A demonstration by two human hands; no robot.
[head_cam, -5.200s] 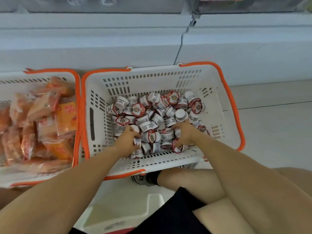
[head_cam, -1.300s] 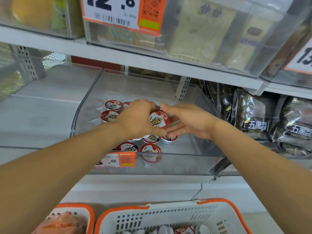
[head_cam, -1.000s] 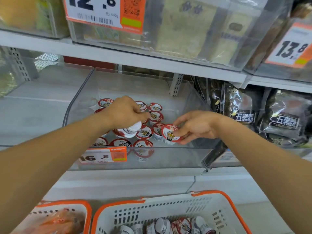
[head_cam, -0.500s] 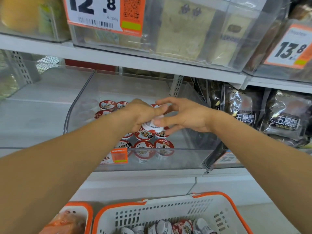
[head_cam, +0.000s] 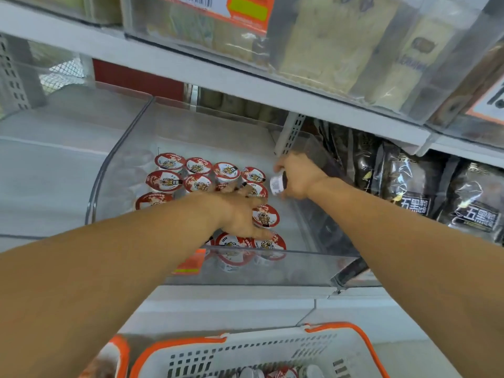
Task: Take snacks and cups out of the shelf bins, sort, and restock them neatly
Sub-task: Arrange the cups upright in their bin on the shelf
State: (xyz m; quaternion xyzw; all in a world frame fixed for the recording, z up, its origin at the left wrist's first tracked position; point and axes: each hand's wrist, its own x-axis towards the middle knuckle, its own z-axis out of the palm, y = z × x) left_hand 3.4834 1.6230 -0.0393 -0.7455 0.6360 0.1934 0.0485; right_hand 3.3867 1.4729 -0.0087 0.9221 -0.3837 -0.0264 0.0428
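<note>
Bright even indoor light, soft faint shadows, glare on clear bin [head_cam: 245, 266] front, wide-angle bending at edges, slight motion blur

The dark snack bags [head_cam: 414, 186] on the right of the shelf carry large white characters — "五黑" is legible. The orange price label [head_cam: 218, 6] above shows only a barcode; the cup lids' [head_cam: 169, 162] print is too small to read.
</note>
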